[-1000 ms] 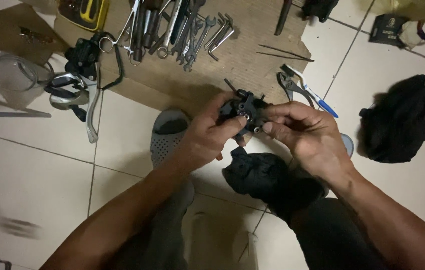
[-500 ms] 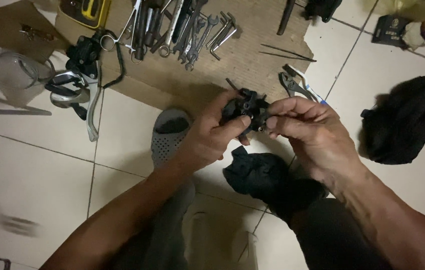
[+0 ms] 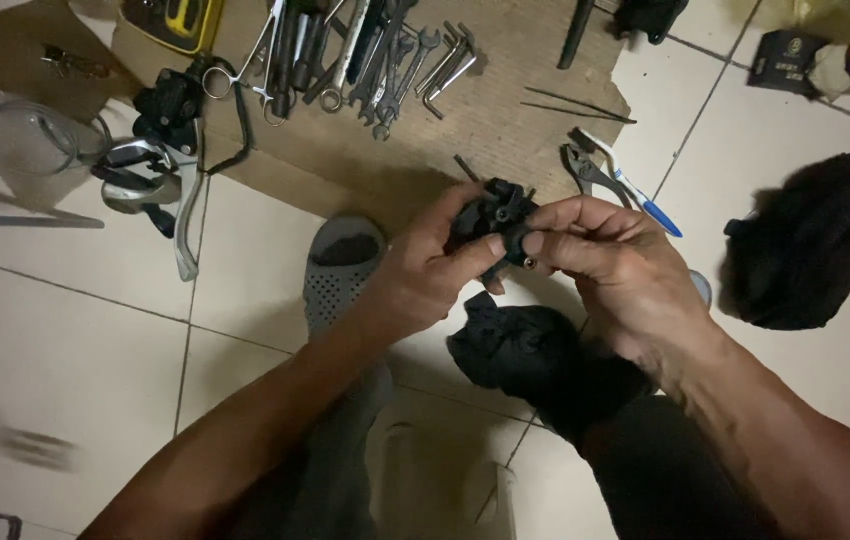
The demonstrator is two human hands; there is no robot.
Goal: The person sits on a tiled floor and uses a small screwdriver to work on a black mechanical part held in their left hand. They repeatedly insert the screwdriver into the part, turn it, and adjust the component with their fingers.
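Both hands grip one small black metal part with stubby prongs (image 3: 498,215), held up just in front of the flat sheet of brown cardboard (image 3: 505,120) that lies on the white tiled floor (image 3: 75,350). The left hand (image 3: 425,270) cradles it from below with the thumb pressed along its near side; the right hand (image 3: 615,260) pinches its right edge between thumb and forefinger. Compared with a second ago, the right fingers have slid from over the top of the part to its side, and the part sits slightly more upright, so more of its face shows.

Below the part, a crumpled black rag (image 3: 525,345) rests on the person's lap. On the cardboard lie a row of steel spanners and hex keys (image 3: 395,55); at its right edge, blue-handled pliers (image 3: 615,180).
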